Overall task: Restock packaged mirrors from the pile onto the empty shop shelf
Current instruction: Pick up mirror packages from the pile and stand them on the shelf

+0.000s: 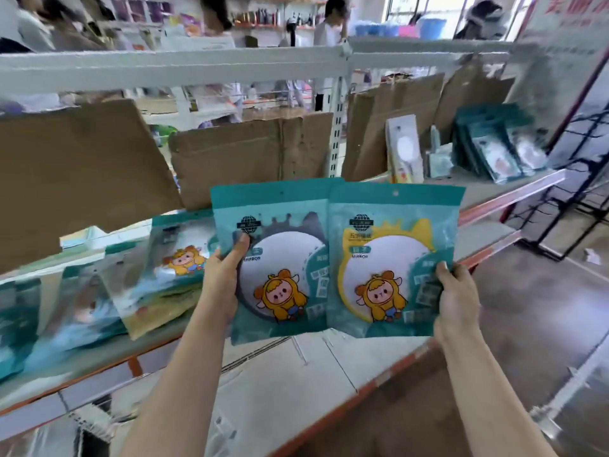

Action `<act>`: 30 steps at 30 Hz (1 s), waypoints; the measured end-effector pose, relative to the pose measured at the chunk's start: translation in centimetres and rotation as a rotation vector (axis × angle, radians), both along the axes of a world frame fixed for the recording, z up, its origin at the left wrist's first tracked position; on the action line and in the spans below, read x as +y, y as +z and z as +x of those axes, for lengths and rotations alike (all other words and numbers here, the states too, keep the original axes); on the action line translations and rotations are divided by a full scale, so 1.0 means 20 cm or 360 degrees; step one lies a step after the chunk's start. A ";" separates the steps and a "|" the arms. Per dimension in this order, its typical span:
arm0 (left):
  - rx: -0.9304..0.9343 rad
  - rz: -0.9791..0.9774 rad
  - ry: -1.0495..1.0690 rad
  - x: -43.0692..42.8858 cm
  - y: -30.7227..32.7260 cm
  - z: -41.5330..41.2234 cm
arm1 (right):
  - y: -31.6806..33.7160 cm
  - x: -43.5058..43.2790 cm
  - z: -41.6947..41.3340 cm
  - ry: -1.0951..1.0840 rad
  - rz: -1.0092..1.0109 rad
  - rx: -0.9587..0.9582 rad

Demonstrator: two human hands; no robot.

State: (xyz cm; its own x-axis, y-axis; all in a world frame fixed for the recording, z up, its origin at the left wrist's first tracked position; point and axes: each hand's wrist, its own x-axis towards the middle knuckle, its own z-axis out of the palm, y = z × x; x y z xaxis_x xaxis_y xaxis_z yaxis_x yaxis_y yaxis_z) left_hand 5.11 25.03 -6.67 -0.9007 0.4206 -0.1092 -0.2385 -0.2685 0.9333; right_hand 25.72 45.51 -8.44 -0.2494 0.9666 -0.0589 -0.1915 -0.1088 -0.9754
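Observation:
Two teal mirror packs are held upright side by side over the shelf. My left hand (221,282) grips the grey-rimmed mirror pack (280,258) by its left edge, thumb on the front. My right hand (456,291) grips the yellow-rimmed mirror pack (389,258) by its right edge; this pack overlaps the grey one. A pile of more teal mirror packs (158,278) lies slumped on the shelf board (487,189) to the left. Another upright stack of teal packs (494,146) stands at the far right of the shelf.
Brown cardboard sheets (250,153) line the back of the shelf. A white boxed item (403,146) stands right of the metal upright (336,127). A lower white shelf with an orange edge (329,374) runs below. People stand in the aisle behind.

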 end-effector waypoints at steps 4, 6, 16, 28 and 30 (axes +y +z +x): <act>-0.0012 -0.0048 -0.0144 0.28 -0.01 0.12 | -0.03 0.18 0.20 -0.0178 -0.0047 0.0011; -0.0013 -0.0061 -0.0198 0.43 -0.01 0.15 | -0.04 0.26 0.27 -0.0263 -0.0064 0.0018; -0.0016 -0.0133 -0.0534 1.30 0.00 0.23 | -0.05 0.78 0.48 -0.0652 -0.0086 -0.0028; -0.0064 -0.0131 -0.1028 2.19 -0.04 0.35 | -0.05 1.38 0.68 -0.0987 -0.0128 -0.0085; -0.0054 -0.0141 -0.1035 2.33 -0.07 0.40 | -0.08 1.51 0.73 -0.1015 -0.0122 -0.0105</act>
State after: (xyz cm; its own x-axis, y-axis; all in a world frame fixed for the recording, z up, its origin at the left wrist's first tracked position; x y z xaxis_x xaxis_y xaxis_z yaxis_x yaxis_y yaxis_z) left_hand 13.12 71.58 -8.03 -0.4613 0.8661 -0.1924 -0.3559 0.0181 0.9344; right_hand 40.30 75.64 -10.04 0.3790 0.9163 -0.1295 -0.1816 -0.0636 -0.9813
